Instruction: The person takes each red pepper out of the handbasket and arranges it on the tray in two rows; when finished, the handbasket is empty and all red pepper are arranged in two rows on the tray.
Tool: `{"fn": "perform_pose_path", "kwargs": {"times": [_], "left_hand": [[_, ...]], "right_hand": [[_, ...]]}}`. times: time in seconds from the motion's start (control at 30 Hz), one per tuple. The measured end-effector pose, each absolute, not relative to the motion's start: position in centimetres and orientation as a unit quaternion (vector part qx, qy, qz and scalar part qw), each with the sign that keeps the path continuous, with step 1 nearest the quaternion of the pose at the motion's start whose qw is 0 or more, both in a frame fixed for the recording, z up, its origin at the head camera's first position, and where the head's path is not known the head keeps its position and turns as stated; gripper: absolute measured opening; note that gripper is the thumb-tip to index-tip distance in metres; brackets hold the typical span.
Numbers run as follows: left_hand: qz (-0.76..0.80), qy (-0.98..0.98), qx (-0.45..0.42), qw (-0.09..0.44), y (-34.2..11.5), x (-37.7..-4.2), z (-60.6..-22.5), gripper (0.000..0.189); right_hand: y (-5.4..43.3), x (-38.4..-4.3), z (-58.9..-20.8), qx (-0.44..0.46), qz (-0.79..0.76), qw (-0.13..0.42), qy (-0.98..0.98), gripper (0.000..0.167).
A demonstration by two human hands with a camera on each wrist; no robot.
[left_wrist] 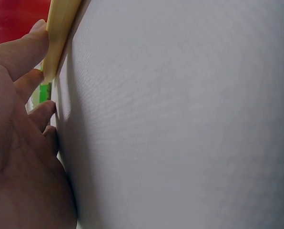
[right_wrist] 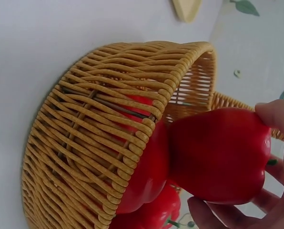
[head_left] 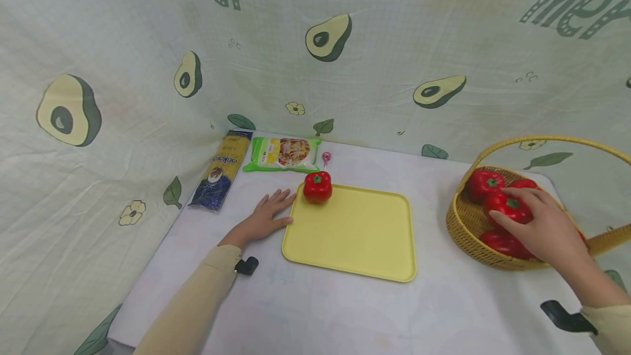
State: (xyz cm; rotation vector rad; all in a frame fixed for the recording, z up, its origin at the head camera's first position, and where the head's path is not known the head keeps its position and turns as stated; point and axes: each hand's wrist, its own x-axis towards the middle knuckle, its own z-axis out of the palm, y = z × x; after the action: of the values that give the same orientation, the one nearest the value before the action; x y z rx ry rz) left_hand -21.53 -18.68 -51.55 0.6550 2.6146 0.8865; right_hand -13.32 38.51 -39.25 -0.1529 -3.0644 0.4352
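Observation:
In the head view a red bell pepper (head_left: 317, 187) sits upright in the far left corner of the yellow tray (head_left: 350, 234). My left hand (head_left: 266, 217) rests at the tray's left edge, fingers spread, with the thumb touching the rim. On the right, my right hand (head_left: 547, 226) grips another red bell pepper (right_wrist: 218, 155) by its stem end, at the mouth of the wicker basket (head_left: 465, 234). Below and around that pepper lie several more red peppers (head_left: 508, 242) in the basket, partly hidden by the hand and the wicker.
Behind the tray lie a green-edged food packet (head_left: 286, 153) and a small pink lollipop (head_left: 326, 156). A yellow and blue pasta packet (head_left: 222, 171) is at the far left. The basket's tall handle (head_left: 557, 138) arches over its opening. A printed cloth (head_left: 374, 103) hangs behind the table.

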Motion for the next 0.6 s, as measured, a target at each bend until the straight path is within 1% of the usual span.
{"fn": "perform_pose_path", "kwargs": {"times": [0.6], "left_hand": [[0.302, 0.914, 0.222, 0.155, -18.8, -21.6, -51.9, 0.072]], "right_hand": [[36.9, -12.5, -38.7, -0.032, 0.151, 0.044, -0.987, 0.083]]}}
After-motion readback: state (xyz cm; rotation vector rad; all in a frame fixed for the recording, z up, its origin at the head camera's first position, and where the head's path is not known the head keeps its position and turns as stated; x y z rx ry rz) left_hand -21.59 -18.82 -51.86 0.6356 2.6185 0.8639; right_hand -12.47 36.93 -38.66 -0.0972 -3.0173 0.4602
